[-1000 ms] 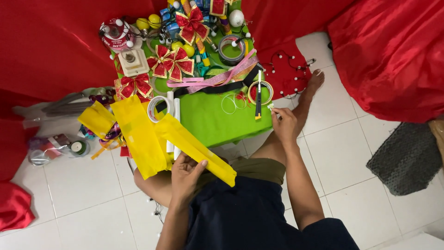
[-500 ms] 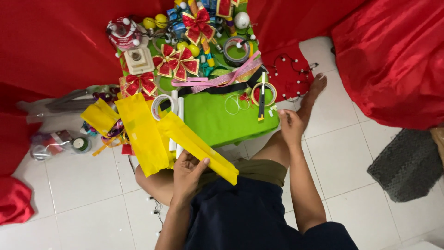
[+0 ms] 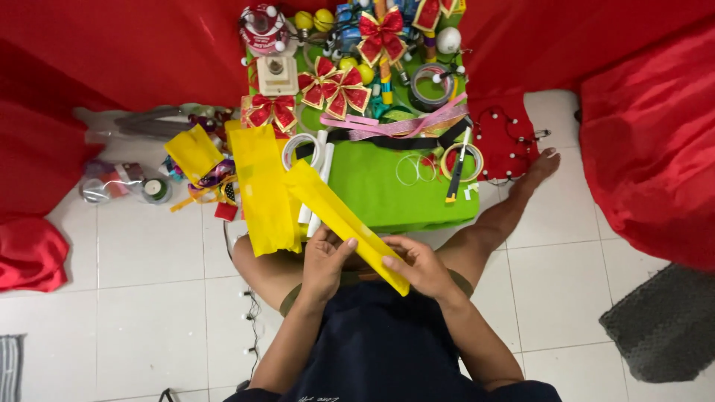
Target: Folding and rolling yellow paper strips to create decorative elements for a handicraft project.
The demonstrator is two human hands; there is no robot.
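Observation:
Both of my hands hold a long folded strip of yellow ribbon (image 3: 335, 212) that slants from the green table down toward my lap. My left hand (image 3: 325, 262) pinches its middle from the left side. My right hand (image 3: 418, 268) grips the lower end near my knee. A second, wider yellow strip (image 3: 262, 187) hangs over the table's left edge. Beside the strips lie white glue sticks (image 3: 317, 177) and a roll of clear tape (image 3: 301, 147).
The low green table (image 3: 395, 195) carries red and gold bows (image 3: 335, 88), a pink ribbon (image 3: 402, 123), tape rolls, a craft knife (image 3: 455, 176) and small balls. Red cloth (image 3: 648, 141) surrounds it on white tiles. A grey mat (image 3: 663, 324) lies at the right.
My right hand has left the table's right side and come down to grip the yellow strip's lower end. The left hand has stayed on the strip.

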